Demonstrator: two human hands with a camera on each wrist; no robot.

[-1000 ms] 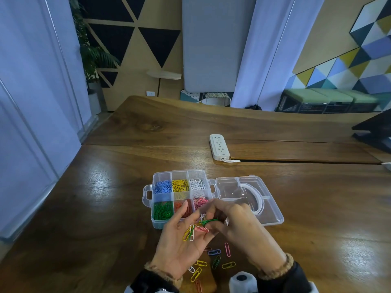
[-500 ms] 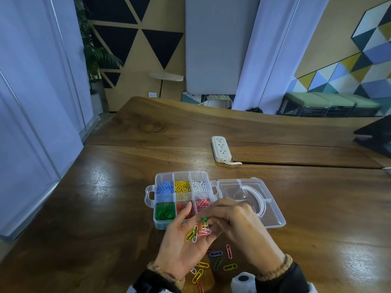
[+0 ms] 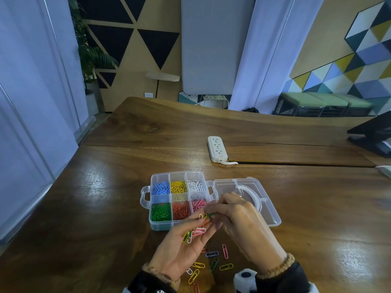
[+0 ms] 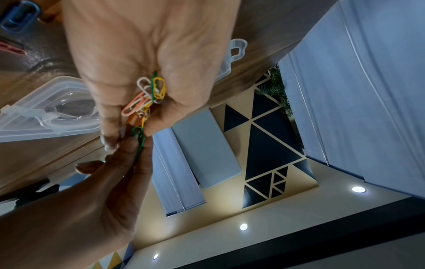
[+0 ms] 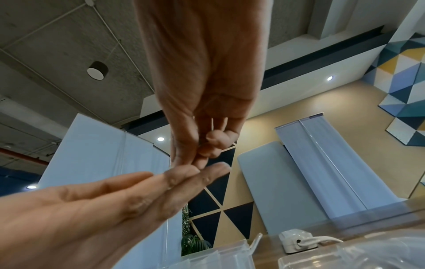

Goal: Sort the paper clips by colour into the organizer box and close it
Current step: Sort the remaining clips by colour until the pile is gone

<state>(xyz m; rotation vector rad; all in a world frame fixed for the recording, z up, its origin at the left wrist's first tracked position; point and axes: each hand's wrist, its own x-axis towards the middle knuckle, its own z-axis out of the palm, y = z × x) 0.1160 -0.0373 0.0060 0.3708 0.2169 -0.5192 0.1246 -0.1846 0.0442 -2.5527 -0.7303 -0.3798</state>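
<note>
Low in the head view, her cupped left hand (image 3: 182,248) cradles mixed paper clips (image 3: 195,232) while her right hand (image 3: 239,220) pinches a green clip (image 4: 139,140) just below the open organizer box (image 3: 148,199).

One organizer box (image 3: 160,226) with six compartments, one power strip (image 3: 217,149), perhaps ten loose clips (image 3: 225,251)
</note>
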